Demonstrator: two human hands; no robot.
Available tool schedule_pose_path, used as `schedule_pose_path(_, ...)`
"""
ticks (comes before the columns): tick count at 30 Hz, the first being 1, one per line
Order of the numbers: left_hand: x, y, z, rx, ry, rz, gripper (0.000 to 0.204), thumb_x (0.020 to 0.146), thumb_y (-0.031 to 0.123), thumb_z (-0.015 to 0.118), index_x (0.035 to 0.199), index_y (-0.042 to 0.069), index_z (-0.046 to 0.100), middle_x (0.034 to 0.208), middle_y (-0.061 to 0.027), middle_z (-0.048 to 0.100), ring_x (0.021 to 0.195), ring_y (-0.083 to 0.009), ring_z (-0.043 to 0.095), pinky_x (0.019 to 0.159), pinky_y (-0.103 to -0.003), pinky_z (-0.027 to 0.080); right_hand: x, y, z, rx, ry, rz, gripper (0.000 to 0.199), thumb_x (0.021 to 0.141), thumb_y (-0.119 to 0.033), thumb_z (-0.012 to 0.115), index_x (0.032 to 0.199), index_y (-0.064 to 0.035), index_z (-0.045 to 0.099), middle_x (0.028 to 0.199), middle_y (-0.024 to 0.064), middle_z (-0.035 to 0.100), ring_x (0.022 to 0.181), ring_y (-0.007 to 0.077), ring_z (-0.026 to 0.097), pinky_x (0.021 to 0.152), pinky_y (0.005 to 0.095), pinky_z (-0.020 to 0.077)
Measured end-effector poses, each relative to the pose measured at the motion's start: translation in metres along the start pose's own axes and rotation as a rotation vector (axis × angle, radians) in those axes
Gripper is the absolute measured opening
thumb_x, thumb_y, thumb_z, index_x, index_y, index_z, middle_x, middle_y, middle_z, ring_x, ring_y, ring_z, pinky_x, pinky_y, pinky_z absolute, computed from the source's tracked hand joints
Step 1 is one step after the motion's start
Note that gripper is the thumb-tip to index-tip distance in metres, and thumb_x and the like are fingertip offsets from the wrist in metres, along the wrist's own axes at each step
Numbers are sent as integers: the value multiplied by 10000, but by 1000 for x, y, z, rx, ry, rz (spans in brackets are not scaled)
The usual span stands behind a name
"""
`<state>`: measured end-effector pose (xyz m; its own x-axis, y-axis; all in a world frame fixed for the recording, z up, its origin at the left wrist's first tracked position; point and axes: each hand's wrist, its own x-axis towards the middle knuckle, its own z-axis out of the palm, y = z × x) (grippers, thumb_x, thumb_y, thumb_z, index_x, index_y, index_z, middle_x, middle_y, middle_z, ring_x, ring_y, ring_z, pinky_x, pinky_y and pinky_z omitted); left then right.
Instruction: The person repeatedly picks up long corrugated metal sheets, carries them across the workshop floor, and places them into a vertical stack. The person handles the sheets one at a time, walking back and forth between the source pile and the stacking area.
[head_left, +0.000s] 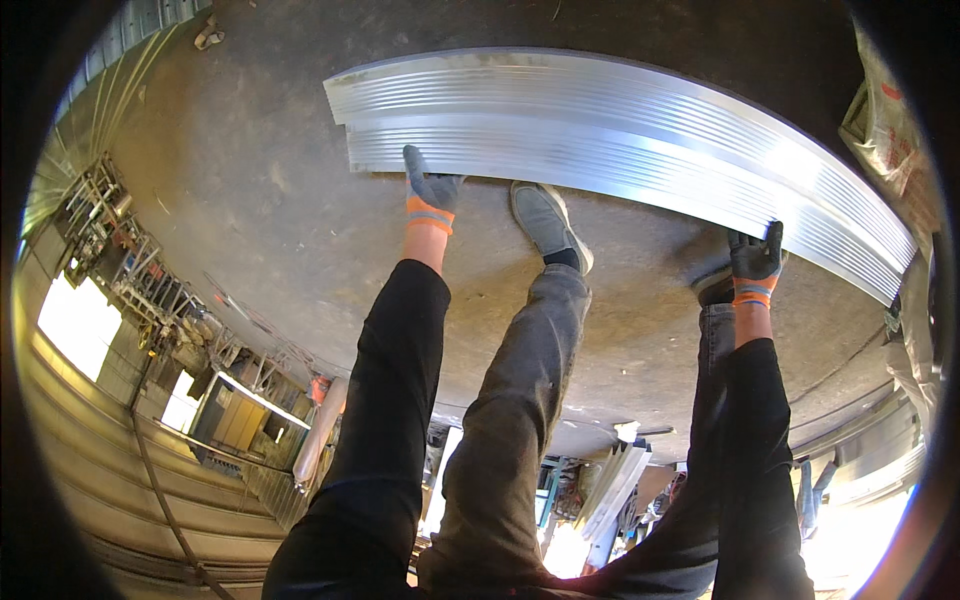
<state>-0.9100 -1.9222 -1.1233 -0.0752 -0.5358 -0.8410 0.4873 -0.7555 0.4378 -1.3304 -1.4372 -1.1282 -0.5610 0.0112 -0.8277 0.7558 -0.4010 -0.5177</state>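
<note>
A long, shiny ribbed metal panel (600, 120) stretches in front of me from the upper middle to the right. Its left end shows a small step, as if two pieces overlap. My left hand (431, 188), in a grey glove with an orange cuff, grips the panel's near edge close to the left end, thumb on top and fingers underneath out of sight. Farther right, my right hand (756, 260), gloved alike, holds the same edge with its thumb over the top. Below the panel my grey shoe (545, 218) rests on the concrete floor.
Dirty concrete floor (250, 200) spreads around me. Plastic-wrapped material (890, 130) lies at the far right. Along the left stands a cluttered row of metal racks and equipment (140, 260). Long light-coloured profiles (615, 490) and other stock show between my legs.
</note>
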Motion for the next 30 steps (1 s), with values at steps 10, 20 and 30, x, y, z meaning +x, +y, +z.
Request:
schedule_pose_path(10, 4, 8, 17, 207, 255, -38, 692, 953, 553, 952, 1530, 360, 622, 1438, 10, 726, 1318, -283, 687, 1090, -566, 586, 1, -12, -10, -532, -97, -84, 498, 1189, -336, 613, 1683, -268, 610, 1681, -17, 538, 1236, 308, 601, 1019, 505, 602)
schedule_pose_path(20, -4, 19, 43, 358, 433, -34, 749, 916, 523, 997, 1520, 345, 592, 1455, 35, 719, 1360, -252, 644, 1077, -578, 580, 7, -29, 49, -277, 300, 242, 557, 941, -518, 952, 1442, -336, 788, 1515, 42, 647, 1285, 327, 636, 978, 501, 604)
schedule_pose_path(30, -20, 23, -3, -45, 132, -135, 678, 1018, 405, 935, 1583, 173, 641, 1669, -115, 620, 1549, -383, 572, 1316, -656, 461, -31, 0, 4, -178, 66, 47, 516, 1149, -381, 737, 1610, -157, 668, 1650, 137, 582, 1416, 412, 627, 1108, 553, 606)
